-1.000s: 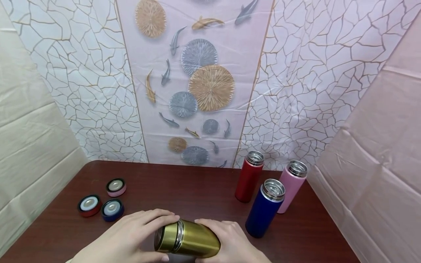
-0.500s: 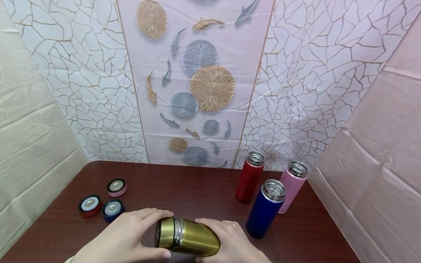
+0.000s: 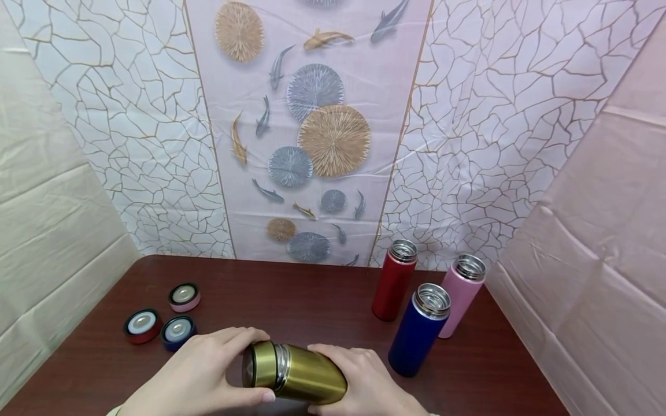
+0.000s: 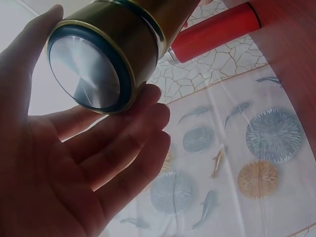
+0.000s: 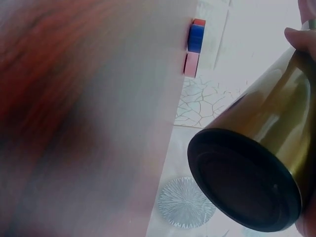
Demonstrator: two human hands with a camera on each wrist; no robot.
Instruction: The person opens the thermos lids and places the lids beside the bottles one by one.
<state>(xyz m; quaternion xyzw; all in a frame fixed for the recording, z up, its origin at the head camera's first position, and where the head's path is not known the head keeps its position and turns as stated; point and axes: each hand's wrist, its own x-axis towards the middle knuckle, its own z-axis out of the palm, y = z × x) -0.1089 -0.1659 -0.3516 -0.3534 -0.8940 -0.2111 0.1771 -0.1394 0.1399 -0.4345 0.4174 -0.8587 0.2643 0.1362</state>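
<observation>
A gold vacuum flask [image 3: 316, 374] lies nearly level at the table's near edge, its lid end to the left. My right hand [image 3: 366, 381] grips the body around the base end. With thumb and fingers on opposite sides, my left hand [image 3: 200, 370] holds the gold lid [image 3: 264, 365]. Between lid and body a band of silver neck [image 3: 282, 366] shows; whether the threads still engage, I cannot tell. The left wrist view shows the lid's shiny round top [image 4: 84, 71] with fingers below it. The flask's dark base [image 5: 242, 180] faces the right wrist camera.
Open red [image 3: 394, 283], blue [image 3: 418, 332] and pink [image 3: 463, 292] flasks stand upright at the right. Red [image 3: 141, 336], blue [image 3: 179, 345] and pink [image 3: 185, 304] lids lie at the left, undersides up. Patterned cloth [image 3: 307, 190] hangs behind the brown table [image 3: 291, 294].
My left hand has shifted the gold lid slightly left, away from the body, and more silver neck shows. The lid now sits a little tilted. My right hand stays put.
</observation>
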